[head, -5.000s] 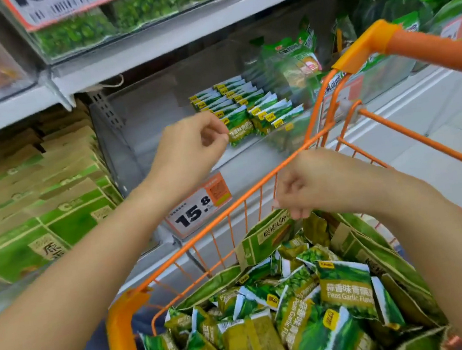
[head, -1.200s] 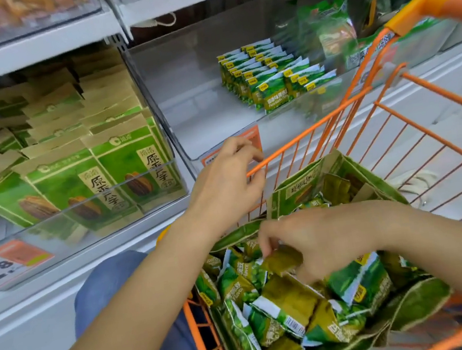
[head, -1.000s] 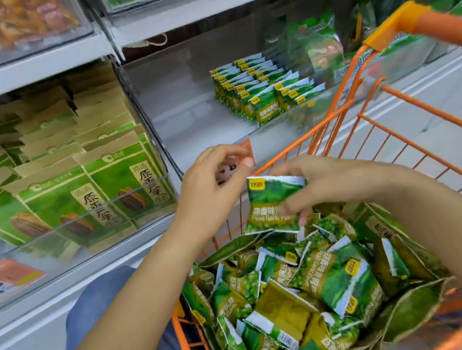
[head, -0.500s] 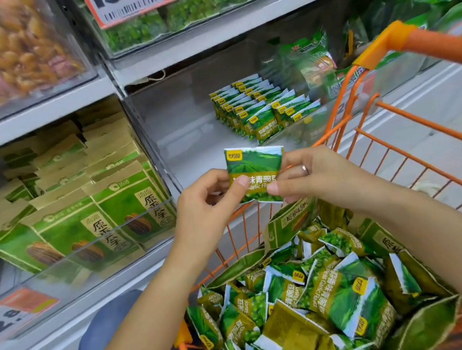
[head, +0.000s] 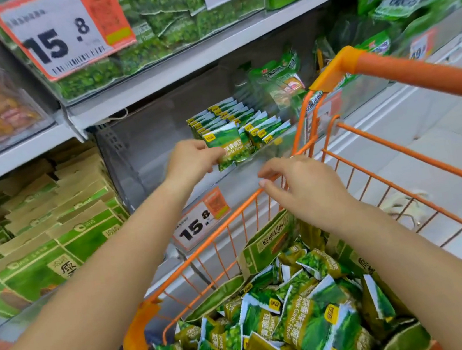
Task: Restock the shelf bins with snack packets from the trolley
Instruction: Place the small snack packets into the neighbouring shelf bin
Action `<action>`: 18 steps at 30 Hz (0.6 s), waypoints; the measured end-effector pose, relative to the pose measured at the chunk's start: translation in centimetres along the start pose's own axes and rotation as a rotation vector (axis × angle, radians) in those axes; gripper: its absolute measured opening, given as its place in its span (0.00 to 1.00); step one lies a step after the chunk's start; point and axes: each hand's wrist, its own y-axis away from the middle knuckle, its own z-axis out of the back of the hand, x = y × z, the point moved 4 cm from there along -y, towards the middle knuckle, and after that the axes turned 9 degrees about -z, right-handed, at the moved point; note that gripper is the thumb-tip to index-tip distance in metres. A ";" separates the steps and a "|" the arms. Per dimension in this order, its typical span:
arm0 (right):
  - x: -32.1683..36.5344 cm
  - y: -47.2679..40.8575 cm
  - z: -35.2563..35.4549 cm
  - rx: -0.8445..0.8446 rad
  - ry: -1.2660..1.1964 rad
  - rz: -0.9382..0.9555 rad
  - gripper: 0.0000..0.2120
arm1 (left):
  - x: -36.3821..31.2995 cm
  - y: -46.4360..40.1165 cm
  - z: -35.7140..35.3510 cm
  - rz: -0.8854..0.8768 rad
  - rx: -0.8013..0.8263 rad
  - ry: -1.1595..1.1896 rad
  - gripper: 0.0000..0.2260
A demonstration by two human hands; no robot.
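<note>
Up at the shelf bin (head: 161, 143), my left hand (head: 193, 162) pinches a snack packet (head: 228, 148); my right hand (head: 302, 189) hovers loosely open, holding nothing, above the trolley (head: 231, 227).

Two hands: left (head: 193, 162), right (head: 302, 191). One packet (head: 228, 148) in the left grip. One trolley (head: 231, 227). Two "15.8" price tags, at 11 o'clock (head: 58, 36) and centre (head: 201, 223). Packets in the bin (head: 233, 115) and the trolley are too many to count.

Both price tags (head: 202, 222) read "15.8"
</note>
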 end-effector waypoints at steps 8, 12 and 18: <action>0.2 -0.2 -0.2 0.029 0.074 0.034 0.14 | 1.2 -4.6 -4.8 0.159 0.155 -0.207 0.15; 0.4 -0.3 -0.4 0.040 0.095 0.059 0.14 | 0.8 -5.3 -5.6 0.133 0.175 -0.344 0.17; 0.4 -0.5 -0.4 0.073 0.063 0.070 0.13 | 1.0 -4.8 -4.7 0.087 0.234 -0.377 0.20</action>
